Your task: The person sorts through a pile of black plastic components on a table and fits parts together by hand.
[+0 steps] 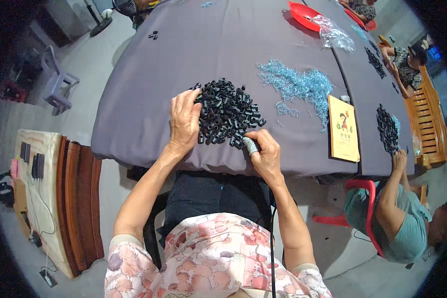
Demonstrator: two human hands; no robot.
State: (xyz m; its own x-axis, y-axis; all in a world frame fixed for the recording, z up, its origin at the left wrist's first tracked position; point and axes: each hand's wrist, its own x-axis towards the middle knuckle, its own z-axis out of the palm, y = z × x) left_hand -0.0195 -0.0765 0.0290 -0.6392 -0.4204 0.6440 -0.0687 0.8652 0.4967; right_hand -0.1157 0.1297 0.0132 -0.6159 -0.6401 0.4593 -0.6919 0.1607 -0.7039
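Observation:
A heap of small black tube-shaped parts lies near the front edge of the cloth-covered table. My left hand rests along the heap's left side, thumb and fingers apart and fingertips against the parts at its upper left. At the lower right of the heap is my right hand, its fingers curled in. A grey wrapping covers one of its digits. Whatever lies between those fingertips is too small to make out. To the right of the heap, small clear-blue pieces are spread in a loose pile.
A yellow booklet lies at the right, beside a table seam. Farther back are a red basin and a clear plastic bag. Co-workers sit along the right side, one at another black pile. A few black parts lie far left.

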